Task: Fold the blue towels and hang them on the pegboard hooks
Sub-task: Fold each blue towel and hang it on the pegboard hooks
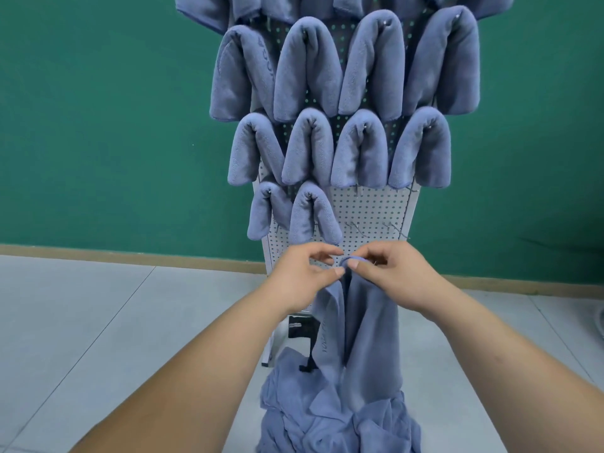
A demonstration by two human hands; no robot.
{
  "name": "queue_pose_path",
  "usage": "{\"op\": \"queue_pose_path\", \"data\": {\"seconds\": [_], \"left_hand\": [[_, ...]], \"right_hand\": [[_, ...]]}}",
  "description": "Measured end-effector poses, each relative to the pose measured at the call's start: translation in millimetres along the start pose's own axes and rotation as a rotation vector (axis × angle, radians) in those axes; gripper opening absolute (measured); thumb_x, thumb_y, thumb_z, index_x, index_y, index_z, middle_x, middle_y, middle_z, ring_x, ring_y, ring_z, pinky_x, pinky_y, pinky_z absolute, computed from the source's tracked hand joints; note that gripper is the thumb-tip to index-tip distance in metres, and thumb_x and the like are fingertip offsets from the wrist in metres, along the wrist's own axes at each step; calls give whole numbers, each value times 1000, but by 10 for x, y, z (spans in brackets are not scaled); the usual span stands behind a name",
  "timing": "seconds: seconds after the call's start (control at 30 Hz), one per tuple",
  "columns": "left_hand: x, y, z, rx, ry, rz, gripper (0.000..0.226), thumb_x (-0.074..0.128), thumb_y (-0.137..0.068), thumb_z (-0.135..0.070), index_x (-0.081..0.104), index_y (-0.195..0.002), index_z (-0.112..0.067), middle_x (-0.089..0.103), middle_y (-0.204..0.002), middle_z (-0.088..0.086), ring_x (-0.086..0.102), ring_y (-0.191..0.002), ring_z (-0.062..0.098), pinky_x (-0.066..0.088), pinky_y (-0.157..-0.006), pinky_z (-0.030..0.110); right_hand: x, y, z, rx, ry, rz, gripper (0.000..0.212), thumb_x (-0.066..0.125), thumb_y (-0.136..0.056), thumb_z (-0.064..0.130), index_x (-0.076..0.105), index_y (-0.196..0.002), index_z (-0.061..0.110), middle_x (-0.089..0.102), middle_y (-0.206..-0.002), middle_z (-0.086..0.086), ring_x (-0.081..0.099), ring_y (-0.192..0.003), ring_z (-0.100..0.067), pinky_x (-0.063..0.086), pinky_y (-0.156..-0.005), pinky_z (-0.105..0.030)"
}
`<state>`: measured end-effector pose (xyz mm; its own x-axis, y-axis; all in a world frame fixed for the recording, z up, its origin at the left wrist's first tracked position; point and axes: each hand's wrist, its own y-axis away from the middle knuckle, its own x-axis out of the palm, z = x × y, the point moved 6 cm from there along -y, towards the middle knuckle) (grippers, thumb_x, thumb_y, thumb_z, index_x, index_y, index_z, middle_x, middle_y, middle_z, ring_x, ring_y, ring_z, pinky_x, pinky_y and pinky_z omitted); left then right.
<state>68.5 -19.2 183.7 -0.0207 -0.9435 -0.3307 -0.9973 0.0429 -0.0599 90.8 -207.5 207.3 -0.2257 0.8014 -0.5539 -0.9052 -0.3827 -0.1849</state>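
A white pegboard stands against a green wall, with several folded blue towels draped over its hooks in rows. Bare hooks stick out at the lower right of the board. In front of the board's lower part I hold one blue towel by its top edge; it hangs down loosely. My left hand pinches the edge from the left and my right hand pinches it from the right, fingertips almost touching. A crumpled pile of blue towels lies below.
The pegboard stands on a white frame on a pale tiled floor. A wooden skirting strip runs along the base of the green wall. A pale object shows at the right edge.
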Motion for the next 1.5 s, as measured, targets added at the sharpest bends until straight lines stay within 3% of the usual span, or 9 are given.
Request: {"op": "queue_pose_path", "data": {"seconds": [0.17, 0.4, 0.6, 0.8, 0.97, 1.03, 1.13, 1.3, 1.5], "left_hand": [[82, -11, 8, -16, -47, -18, 8, 84, -89, -27, 79, -96, -27, 78, -96, -3, 75, -94, 29, 59, -96, 49], [-285, -83, 117, -33, -103, -205, 4, 83, -90, -21, 81, -88, -23, 76, -82, -7, 63, -70, 9, 56, -79, 30], [-551, -114, 256, -87, -123, -351, 6, 83, -89, -19, 82, -86, -24, 77, -83, -8, 65, -72, 11, 56, -79, 30], [-682, -119, 350, -127, -127, -443, 17, 76, -92, -11, 82, -86, -25, 74, -77, -9, 62, -67, 10, 53, -75, 28], [-601, -132, 398, -154, -62, -349, 22, 77, -91, -2, 79, -101, -22, 75, -96, -4, 68, -85, 12, 57, -90, 30], [-518, -129, 387, -166, -55, -280, 31, 75, -89, 4, 76, -107, -22, 70, -104, -3, 65, -87, 13, 52, -81, 24], [-398, -89, 349, -195, -71, -200, 38, 73, -90, 5, 74, -112, -25, 64, -107, 1, 61, -84, 13, 46, -67, 20], [-247, -42, 256, -183, 38, -115, 43, 77, -89, 2, 72, -119, -27, 72, -106, 2, 68, -81, 9, 50, -66, 14], [-58, 3, 39, -40, 50, 25, 50, 75, -91, 2, 67, -128, -31, 71, -118, 3, 71, -90, 14, 58, -81, 21]], "right_hand": [[7, 48, 45, -17, 32, 53, 5, 78, -94, 36, 82, -93, 33, 68, -70, 6, 47, -62, -5, 41, -62, -24], [-265, 88, -200, 93, 205, 62, 8, 84, -89, 32, 79, -85, 29, 72, -70, 11, 54, -57, -2, 47, -62, -23], [-632, 122, -387, 192, 379, -57, 11, 84, -87, 36, 77, -79, 34, 75, -74, 14, 71, -74, -8, 56, -71, -28], [-796, 172, -400, 252, 359, -208, 16, 87, -85, 36, 74, -77, 29, 71, -63, 8, 59, -57, -9, 45, -56, -26], [-625, 163, -345, 284, -187, -195, 5, 80, -94, 16, 80, -97, 19, 75, -72, -6, 63, -64, -16, 65, -80, -45], [-501, 151, -258, 251, -255, -112, 13, 75, -96, 10, 82, -101, 19, 72, -73, -5, 62, -66, -13, 64, -84, -41], [-309, 150, -144, 236, -229, 2, 24, 69, -98, 4, 84, -103, 22, 75, -78, 2, 66, -72, -9, 64, -84, -32], [-66, 142, -108, 188, -84, 91, 44, 62, -89, -10, 84, -106, 25, 81, -98, 8, 75, -94, -7, 60, -88, -22], [-10, 98, -64, 51, 163, -33, 8, 85, -88, 28, 80, -84, 33, 76, -81, 13, 69, -78, -4, 55, -76, -18]]}}
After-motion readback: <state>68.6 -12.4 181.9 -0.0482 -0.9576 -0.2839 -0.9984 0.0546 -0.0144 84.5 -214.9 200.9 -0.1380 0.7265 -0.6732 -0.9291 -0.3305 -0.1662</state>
